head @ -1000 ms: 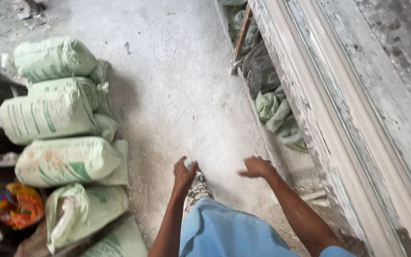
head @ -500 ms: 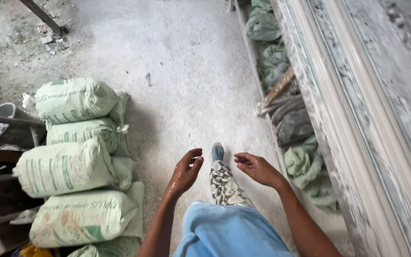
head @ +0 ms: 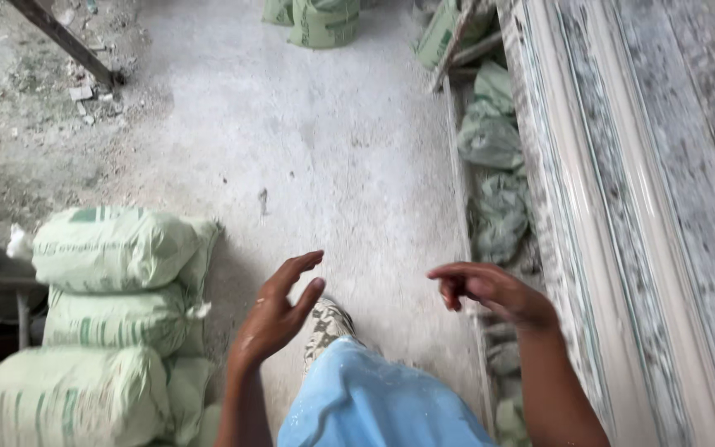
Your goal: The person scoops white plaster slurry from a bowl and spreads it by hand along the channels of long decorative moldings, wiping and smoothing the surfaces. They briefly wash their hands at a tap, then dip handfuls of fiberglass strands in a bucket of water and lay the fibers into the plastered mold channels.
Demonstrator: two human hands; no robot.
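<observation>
Left hand is held open and empty, right hand loosely curled, nothing gripped. Since a second ago, the stacked green sacks have slid toward 8 o'clock; the moulded stone slab at 3 o'clock remains untouched. Forward walking is indicated over the concrete floor.

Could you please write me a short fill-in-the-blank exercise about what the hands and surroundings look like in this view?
1. Both the left hand and the right hand hold ____.
2. The stacked sacks are pale ____ in colour.
3. The sacks lie on the person's ____ side.
4. The long moulded slab lies nearest the ____ hand.

Missing words: nothing; green; left; right
</observation>
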